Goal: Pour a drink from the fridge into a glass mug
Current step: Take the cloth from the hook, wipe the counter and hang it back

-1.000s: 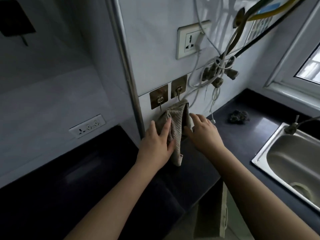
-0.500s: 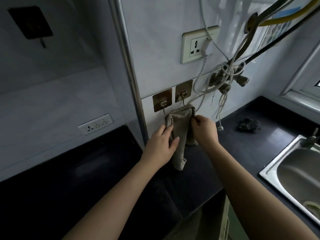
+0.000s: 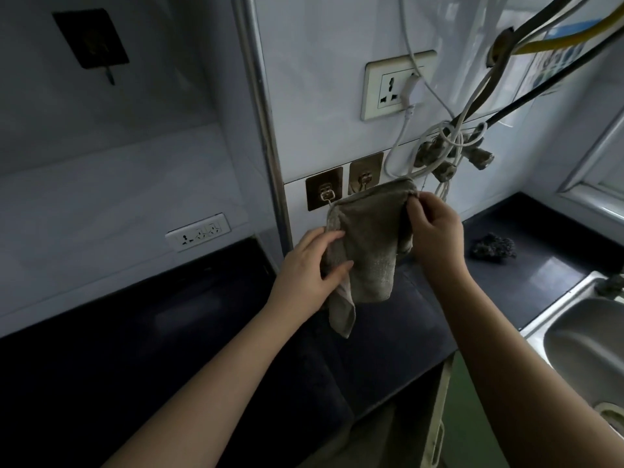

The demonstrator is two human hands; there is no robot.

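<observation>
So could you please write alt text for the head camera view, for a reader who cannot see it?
Two bare hands handle a grey-brown cloth at two wall hooks above a dark counter: the right hand pinches its top corner, the left hand grips its left edge. A steel sink sits at right; cables hang below a wall socket.

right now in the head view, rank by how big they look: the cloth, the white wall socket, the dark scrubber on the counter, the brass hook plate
1. cloth
2. white wall socket
3. and 4. brass hook plate and dark scrubber: they look alike, so unranked.
</observation>
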